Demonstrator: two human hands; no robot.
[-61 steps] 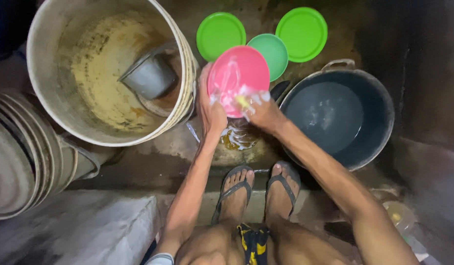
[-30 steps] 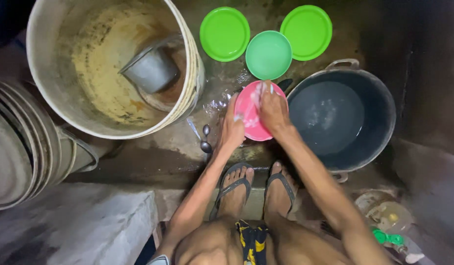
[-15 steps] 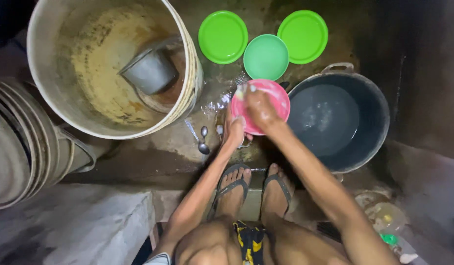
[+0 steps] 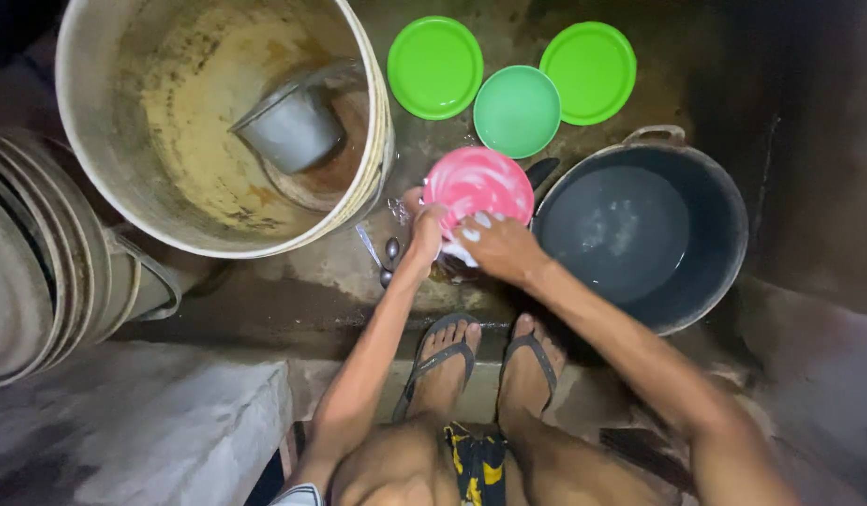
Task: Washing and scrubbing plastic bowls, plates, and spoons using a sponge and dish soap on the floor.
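- A person crouches over a wet concrete floor [image 4: 293,300], holding a soapy pink plate [image 4: 478,187] at the centre of the frame, just at 9 o'clock of a large dark pot [image 4: 724,234].
- The left hand [image 4: 424,230] grips the plate's rim at 8 o'clock, fingers curled around the edge; their tips are hidden behind the plate.
- The right hand [image 4: 494,245] presses on the plate's lower rim at 6 o'clock, fingers bunched over something white and foamy; whether it is a sponge or a cloth cannot be made out.
- Suds streak the plate's face in white swirls.
- At 12 o'clock of the plate lie a pale green bowl [image 4: 517,111] and two bright green plates [image 4: 434,66] [image 4: 588,72], the bowl overlapping both.
- The pot holds dark soapy water; its lower handle is hidden by the right forearm.
- At 10 o'clock stands a stained white bucket [image 4: 87,141], cut off by the top edge, with a grey metal dipper [image 4: 288,126] inside.
- Spoons [image 4: 388,258] lie on the floor under the left wrist, partly hidden.
- Feet in grey flip-flops [image 4: 443,361] rest at 6 o'clock.
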